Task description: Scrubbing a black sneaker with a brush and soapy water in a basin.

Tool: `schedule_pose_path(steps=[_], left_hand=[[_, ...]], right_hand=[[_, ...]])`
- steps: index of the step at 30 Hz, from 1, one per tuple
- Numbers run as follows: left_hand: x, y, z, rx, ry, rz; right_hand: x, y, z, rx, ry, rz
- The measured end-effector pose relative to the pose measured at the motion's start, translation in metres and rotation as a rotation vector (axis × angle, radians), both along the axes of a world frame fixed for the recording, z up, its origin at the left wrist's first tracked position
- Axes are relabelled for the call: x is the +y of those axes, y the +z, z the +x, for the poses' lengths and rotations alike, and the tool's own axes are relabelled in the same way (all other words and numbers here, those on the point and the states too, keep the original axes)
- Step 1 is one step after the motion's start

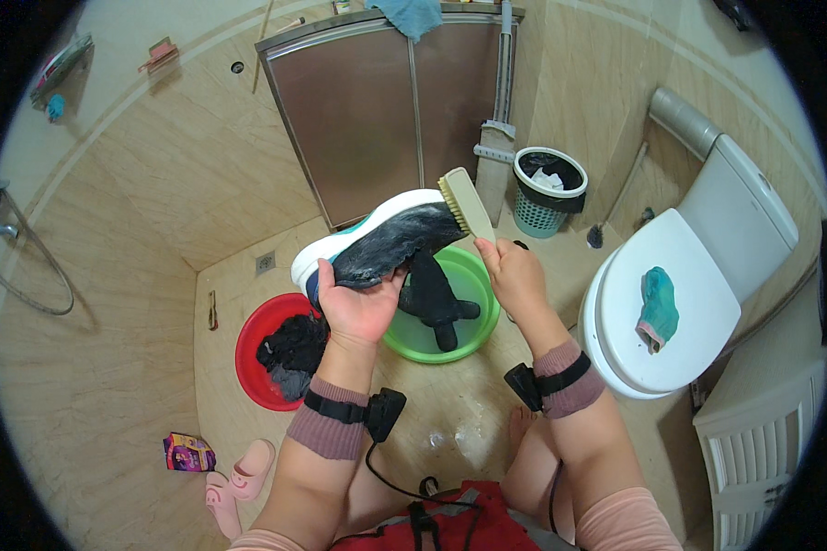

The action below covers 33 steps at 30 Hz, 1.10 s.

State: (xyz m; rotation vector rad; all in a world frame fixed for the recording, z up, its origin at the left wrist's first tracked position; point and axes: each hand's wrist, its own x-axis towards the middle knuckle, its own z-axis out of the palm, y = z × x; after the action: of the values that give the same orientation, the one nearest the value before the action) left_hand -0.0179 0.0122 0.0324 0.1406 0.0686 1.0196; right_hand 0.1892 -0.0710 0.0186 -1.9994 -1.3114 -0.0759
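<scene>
My left hand (354, 308) is turned palm up and grips a sneaker (386, 246) from below. The sneaker has a thick white sole edge, a dark side with whitish smears and a touch of teal. My right hand (515, 275) is closed round the pale handle of a scrub brush (470, 208). The brush's yellowish bristles meet the right end of the sneaker. Beneath them stands a light green basin (482, 342) holding water and a dark item (441, 298) with stubby ends; its kind is unclear, and the sneaker hides part of it.
A red basin (248, 372) with dark cloth sits left of the green one. Pink slippers (251, 468) and a purple packet (189, 452) lie at lower left. On the right is a white toilet (616, 317) with a teal cloth item (658, 308) on its lid. A lined waste bin (538, 216) stands behind.
</scene>
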Motion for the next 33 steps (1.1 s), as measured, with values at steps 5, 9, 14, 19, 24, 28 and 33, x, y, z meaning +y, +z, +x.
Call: schedule_pose_path(steps=[5,9,14,19,24,28,33], left_hand=[[-0.009,0.013,-0.003,0.022,-0.018,0.009],[-0.004,0.007,-0.003,-0.008,-0.048,-0.029],[0.0,0.003,-0.002,-0.03,0.023,0.002],[-0.005,0.003,0.0,-0.014,-0.065,0.167],[-0.005,-0.001,0.004,0.018,-0.15,0.223],[0.002,-0.009,0.008,0.068,-0.074,0.247],[0.005,-0.023,0.003,0.259,0.023,0.141]], right_hand=[[-0.001,0.001,0.006,0.084,0.017,0.125],[-0.004,0.002,0.01,0.108,0.009,0.162],[-0.004,0.002,0.006,0.093,0.019,0.148],[-0.005,-0.001,0.004,0.086,0.01,0.138],[-0.006,0.005,-0.005,0.052,-0.006,0.109],[-0.003,-0.007,-0.034,-0.12,0.039,-0.008],[-0.019,0.006,-0.073,-0.242,0.271,-0.169]])
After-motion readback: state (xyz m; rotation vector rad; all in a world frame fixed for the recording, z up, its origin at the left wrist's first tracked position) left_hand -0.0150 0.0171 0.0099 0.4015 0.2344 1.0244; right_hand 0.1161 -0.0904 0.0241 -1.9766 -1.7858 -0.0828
